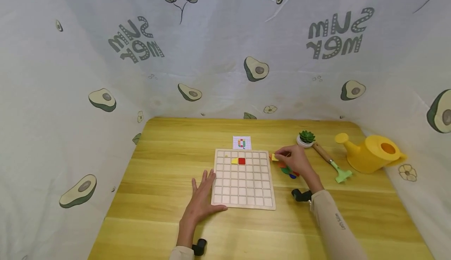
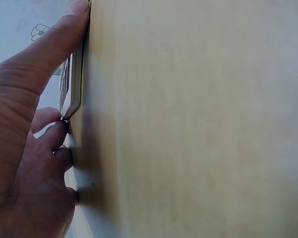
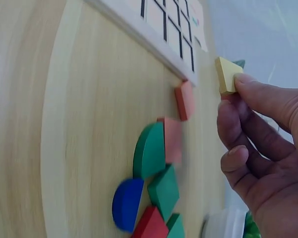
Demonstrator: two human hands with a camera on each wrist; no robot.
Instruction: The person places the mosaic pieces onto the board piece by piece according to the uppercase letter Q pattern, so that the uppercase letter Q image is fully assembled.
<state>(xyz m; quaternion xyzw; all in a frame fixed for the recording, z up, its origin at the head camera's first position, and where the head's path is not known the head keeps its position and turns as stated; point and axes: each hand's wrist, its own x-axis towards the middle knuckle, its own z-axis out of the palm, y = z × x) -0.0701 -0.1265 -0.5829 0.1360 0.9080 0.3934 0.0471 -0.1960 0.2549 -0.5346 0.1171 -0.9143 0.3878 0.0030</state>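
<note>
A pale wooden grid board [image 1: 243, 191] lies on the table, with a yellow piece [image 1: 234, 161] and a red square piece [image 1: 241, 161] side by side in an upper row. My left hand [image 1: 200, 202] has its fingers spread along the board's left edge, the thumb at the front-left corner. Beyond the board's right edge, my right hand [image 1: 297, 162] pinches a small yellow block [image 3: 227, 76] between thumb and fingers, above the table. Loose blocks lie below that hand: orange [image 3: 186, 100], a curved green one [image 3: 150, 151], a curved blue one [image 3: 126, 204] and red [image 3: 151, 224].
A card with a coloured pattern [image 1: 241, 142] lies behind the board. To the right are a potted succulent [image 1: 305, 138], a small green garden tool with a wooden handle [image 1: 331, 162] and a yellow watering can [image 1: 373, 154]. A patterned cloth [image 1: 218, 64] stands behind the table.
</note>
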